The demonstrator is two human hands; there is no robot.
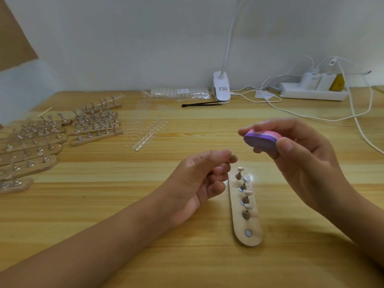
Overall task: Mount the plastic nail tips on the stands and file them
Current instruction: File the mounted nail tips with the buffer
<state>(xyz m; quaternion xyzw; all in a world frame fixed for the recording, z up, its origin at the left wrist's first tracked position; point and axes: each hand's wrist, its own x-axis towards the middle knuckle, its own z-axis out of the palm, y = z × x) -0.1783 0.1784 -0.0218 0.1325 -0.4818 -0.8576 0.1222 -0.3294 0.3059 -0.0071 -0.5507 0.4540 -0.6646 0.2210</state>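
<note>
Lengthwise near-to-far, stand strip (253, 224) between hands: left hand (198, 180) pinching nail tip (234, 157), right hand (307, 161) gripping sideways buffer block (260, 141).

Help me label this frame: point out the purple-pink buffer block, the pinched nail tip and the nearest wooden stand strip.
buffer block (260, 140), head view, purple broad face.
nail tip (233, 157), head view, exposed pale end.
wooden stand strip (254, 223), head view, bare wood beside the lowest peg.

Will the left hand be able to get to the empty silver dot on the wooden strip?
Probably yes. The left hand is right beside the wooden strip, and nothing lies between it and the silver dot. It does pinch a small pale piece, though.
</note>
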